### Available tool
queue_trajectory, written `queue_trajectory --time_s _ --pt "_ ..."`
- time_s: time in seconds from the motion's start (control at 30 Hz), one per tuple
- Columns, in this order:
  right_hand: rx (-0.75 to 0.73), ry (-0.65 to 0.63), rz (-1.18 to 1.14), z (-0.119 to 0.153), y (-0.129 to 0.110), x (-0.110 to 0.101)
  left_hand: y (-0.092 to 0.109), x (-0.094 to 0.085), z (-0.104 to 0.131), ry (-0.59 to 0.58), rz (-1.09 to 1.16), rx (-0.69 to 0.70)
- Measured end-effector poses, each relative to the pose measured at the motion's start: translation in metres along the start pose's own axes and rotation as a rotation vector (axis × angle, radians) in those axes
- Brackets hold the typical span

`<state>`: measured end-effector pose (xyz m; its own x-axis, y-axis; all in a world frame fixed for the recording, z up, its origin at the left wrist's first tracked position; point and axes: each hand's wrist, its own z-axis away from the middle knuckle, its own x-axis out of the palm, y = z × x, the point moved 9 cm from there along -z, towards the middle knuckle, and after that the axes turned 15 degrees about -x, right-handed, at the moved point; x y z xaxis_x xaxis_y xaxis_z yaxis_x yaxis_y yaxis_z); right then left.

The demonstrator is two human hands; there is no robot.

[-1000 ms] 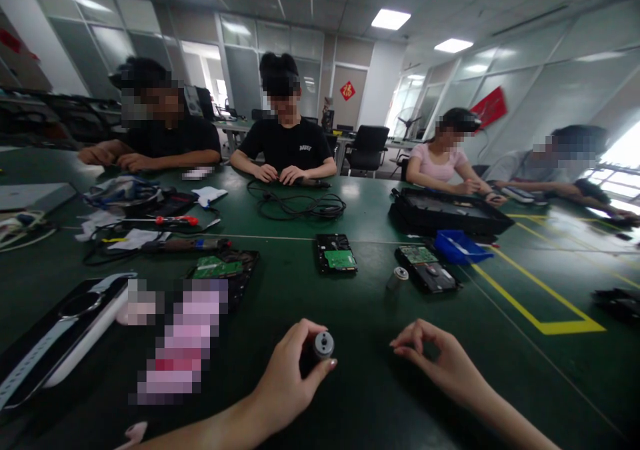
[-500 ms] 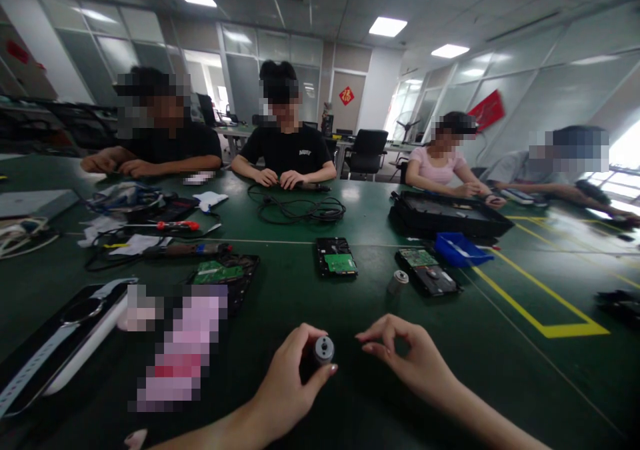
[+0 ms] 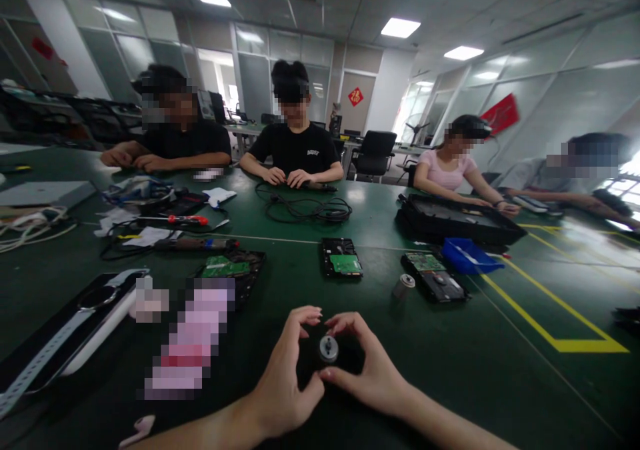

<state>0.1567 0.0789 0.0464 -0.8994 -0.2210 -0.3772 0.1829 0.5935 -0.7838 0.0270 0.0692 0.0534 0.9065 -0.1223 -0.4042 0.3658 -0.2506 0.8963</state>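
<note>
A small cylindrical metal motor, with a shaft at the centre of its round end, stands upright between my hands. My right hand has its fingertips at the far side and its thumb at the near side, closed around the motor. On the other side, my left hand is curved around it, with fingers and thumb apart and off its surface. A second metal motor stands on the green table, beyond my right hand.
Hard drives with green circuit boards lie ahead, one beside a blue tray. At left are a boxed watch, an electric screwdriver and a red-handled screwdriver. A black bin stands far right. Co-workers sit opposite.
My right hand has moved left and closed on the motor. My left fingers have opened and come away from it. The view has shifted slightly left.
</note>
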Motion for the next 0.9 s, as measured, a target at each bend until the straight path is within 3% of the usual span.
queue_trajectory --time_s 0.07,0.13,0.3,0.43,0.57,0.67,0.77,0.9 --pt "0.028 -0.072 0.024 0.004 0.006 0.007 0.014 -0.004 -0.002 -0.054 -0.033 0.048" --pt "0.048 -0.128 0.050 0.008 0.012 0.012 0.022 -0.003 -0.008 -0.139 -0.070 0.012" --pt "0.072 -0.127 0.092 0.009 0.021 0.013 0.017 0.001 -0.025 -0.196 -0.026 -0.132" --pt "0.084 -0.126 0.096 0.009 0.020 0.014 0.013 -0.007 -0.030 -0.104 0.033 -0.173" --pt "0.105 -0.089 0.122 0.012 0.022 0.011 0.015 -0.044 -0.031 0.080 0.018 -0.165" --pt "0.101 -0.051 0.163 0.014 0.023 0.008 -0.003 -0.055 -0.022 0.062 -0.006 -0.235" --pt "0.108 -0.049 0.182 0.014 0.023 0.007 -0.034 -0.049 -0.003 0.020 -0.061 -0.353" --pt "0.111 -0.067 0.176 0.013 0.021 0.007 -0.058 -0.046 0.014 0.084 -0.132 -0.374"
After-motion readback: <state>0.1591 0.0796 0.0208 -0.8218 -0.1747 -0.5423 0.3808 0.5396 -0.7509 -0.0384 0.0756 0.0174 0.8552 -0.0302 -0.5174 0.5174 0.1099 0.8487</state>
